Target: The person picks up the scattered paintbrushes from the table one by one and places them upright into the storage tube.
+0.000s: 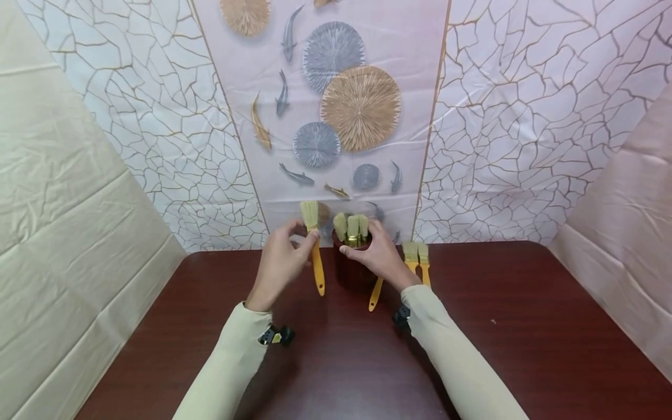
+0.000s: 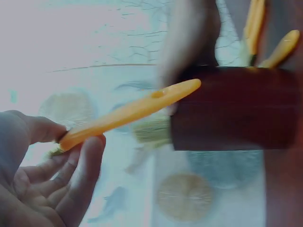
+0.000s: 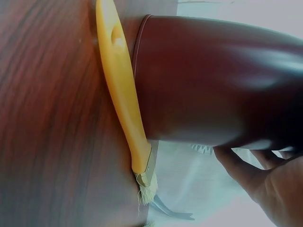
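At left, folds of pale cloth (image 1: 68,245) hang beside a dark reddish-brown table (image 1: 499,326). A person's left hand (image 1: 283,256), in a cream sleeve (image 1: 226,361) with a small black device (image 1: 275,335) at the wrist, pinches a yellow-handled paintbrush (image 1: 318,268) between thumb and fingers near the base of its bristles. The brush is raised, bristles up and handle down, just left of a dark red cup (image 1: 353,273) and apart from it. The cup stands upright toward the back of the table, with brushes (image 1: 353,226) inside, their pale bristles above the rim. Behind, a wall panel (image 1: 362,111) shows gold and grey discs and fish. The right hand (image 1: 383,254) has its grip on the cup, thumb at the near side of the rim and fingers around the right side. A loose brush (image 1: 375,294) lies on the table beside the cup's base, its handle toward the viewer. Farther right, two more brushes (image 1: 416,256) sit side by side, partly hidden by the right wrist.
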`<control>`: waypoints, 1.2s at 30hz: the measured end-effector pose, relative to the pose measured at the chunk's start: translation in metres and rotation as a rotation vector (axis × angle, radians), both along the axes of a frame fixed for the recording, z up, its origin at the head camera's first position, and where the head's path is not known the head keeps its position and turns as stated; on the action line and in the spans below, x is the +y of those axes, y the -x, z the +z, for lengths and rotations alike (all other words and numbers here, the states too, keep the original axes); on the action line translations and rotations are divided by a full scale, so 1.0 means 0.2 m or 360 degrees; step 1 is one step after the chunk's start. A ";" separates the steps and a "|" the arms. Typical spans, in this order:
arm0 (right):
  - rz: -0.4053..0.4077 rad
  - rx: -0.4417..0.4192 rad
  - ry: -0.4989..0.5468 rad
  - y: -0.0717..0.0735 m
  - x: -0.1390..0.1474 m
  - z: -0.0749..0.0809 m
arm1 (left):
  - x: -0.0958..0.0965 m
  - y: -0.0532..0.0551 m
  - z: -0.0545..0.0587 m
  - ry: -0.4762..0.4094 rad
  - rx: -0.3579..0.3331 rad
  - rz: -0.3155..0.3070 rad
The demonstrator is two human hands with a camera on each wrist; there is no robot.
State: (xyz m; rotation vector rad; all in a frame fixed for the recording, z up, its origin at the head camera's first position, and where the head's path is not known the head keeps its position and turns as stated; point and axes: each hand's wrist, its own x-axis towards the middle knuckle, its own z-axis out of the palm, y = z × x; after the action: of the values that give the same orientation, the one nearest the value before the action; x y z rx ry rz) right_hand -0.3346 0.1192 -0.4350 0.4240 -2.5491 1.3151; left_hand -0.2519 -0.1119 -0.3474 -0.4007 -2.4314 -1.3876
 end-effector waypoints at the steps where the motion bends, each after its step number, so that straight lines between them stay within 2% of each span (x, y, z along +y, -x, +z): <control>1: 0.0001 0.0007 -0.0004 -0.01 0.00 0.00 | 0.00 0.00 0.03 -0.0036 0.0022 -0.0035; 4: 0.0016 0.0011 -0.0008 -0.02 -0.01 -0.01 | 0.00 0.00 0.10 -0.0081 0.0088 -0.0080; 8: 0.0012 -0.0035 -0.0016 -0.04 -0.01 -0.01 | 0.03 0.02 0.19 -0.0066 0.0202 -0.0115; 14: 0.0000 -0.0038 -0.0028 -0.05 -0.01 0.00 | 0.11 0.10 0.34 0.0038 0.0339 -0.0123; 17: 0.0012 -0.0016 -0.0025 -0.05 -0.01 0.00 | 0.15 0.14 0.38 0.0125 0.0385 -0.0099; 21: 0.0016 -0.0005 -0.0006 -0.06 -0.01 0.00 | 0.20 0.20 0.38 0.0212 0.0365 -0.0092; 26: 0.0029 0.0000 -0.0003 -0.07 -0.02 0.01 | 0.22 0.24 0.34 0.0289 0.0267 -0.0095; 30: 0.0026 -0.0041 0.0000 -0.07 -0.03 0.01 | 0.23 0.27 0.30 0.0369 0.0243 -0.0092; 36: 0.0016 -0.0053 -0.0002 -0.08 -0.03 0.02 | 0.26 0.32 0.27 0.0468 0.0154 -0.0171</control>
State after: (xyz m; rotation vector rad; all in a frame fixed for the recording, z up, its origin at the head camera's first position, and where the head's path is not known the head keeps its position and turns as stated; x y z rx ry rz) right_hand -0.3183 0.1134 -0.4314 0.4193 -2.5781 1.3354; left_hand -0.3162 -0.0595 -0.2942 -0.6600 -2.5702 -1.0219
